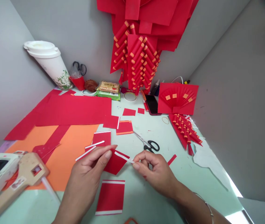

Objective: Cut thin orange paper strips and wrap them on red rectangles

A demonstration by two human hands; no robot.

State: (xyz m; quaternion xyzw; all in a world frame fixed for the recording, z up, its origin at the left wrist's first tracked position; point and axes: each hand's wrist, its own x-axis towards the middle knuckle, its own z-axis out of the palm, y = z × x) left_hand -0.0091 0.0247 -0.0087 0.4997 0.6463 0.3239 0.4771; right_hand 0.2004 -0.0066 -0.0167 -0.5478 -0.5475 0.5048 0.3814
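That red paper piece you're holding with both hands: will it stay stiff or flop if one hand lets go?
The red paper piece looks thin and light, so it would probably droop from the left hand alone. Its white strip, pinched by the right hand, is narrow and might tear if tugged.

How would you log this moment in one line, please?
left hand: holds red paper piece | right hand: pinches its white strip | scissors: beyond hands

Pale green table (146,199) under red paper sheets (73,110), orange sheet (76,146), scissors (146,143), glue gun (17,180), phone (152,104).
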